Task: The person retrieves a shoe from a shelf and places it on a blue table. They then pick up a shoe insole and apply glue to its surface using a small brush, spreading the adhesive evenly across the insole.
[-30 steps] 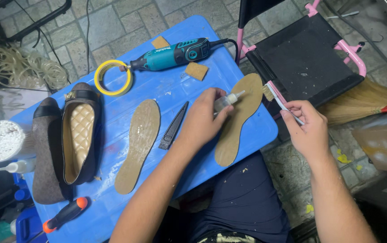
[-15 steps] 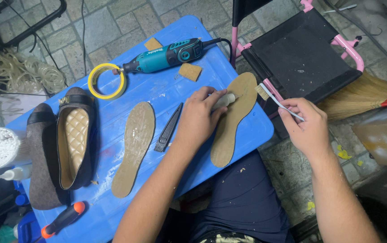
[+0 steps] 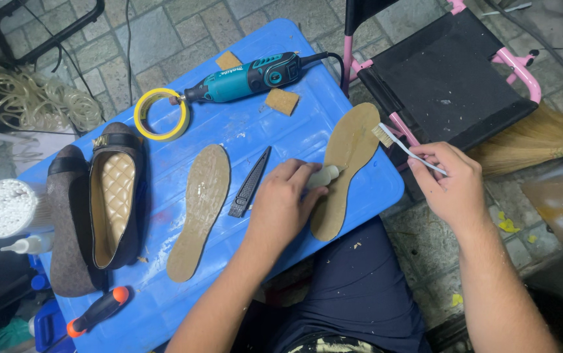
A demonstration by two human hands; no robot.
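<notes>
On the blue bench [image 3: 164,307], the left hand [image 3: 281,209] has its grip closed around a small pale tube [image 3: 324,176], mostly hidden, over the right insole [image 3: 343,170], while the right hand [image 3: 455,183] pinches a toothbrush [image 3: 402,147], its handle end covered by fingers.

Even, fairly bright overhead light falls on the blue surface [image 3: 242,137], shadows stay soft and short, focus is sharp, while the left edge darkens.
</notes>
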